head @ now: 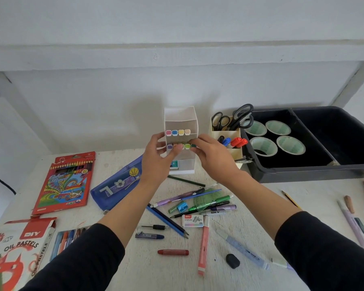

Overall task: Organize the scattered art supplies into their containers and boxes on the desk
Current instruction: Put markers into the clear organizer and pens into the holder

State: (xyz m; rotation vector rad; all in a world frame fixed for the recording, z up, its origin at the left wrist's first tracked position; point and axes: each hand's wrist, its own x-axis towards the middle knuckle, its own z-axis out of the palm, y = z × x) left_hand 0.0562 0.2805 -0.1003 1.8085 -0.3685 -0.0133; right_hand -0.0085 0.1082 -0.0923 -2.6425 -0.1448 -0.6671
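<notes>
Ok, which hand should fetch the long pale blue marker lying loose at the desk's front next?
Right, probably: the pale blue marker lies nearer the right hand; the left hand would have to cross over.

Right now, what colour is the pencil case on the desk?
The pencil case is blue with ball pictures; head view.

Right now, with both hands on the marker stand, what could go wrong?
1. The white organizer is tall and narrow. The left hand grips its side while the right hand pinches the lower row of markers. A hard push might tip it.
2. That row looks crowded, so a marker could slip out onto the desk.
3. The scissors holder stands close beside the right hand, and a sideways move may knock it.
</notes>
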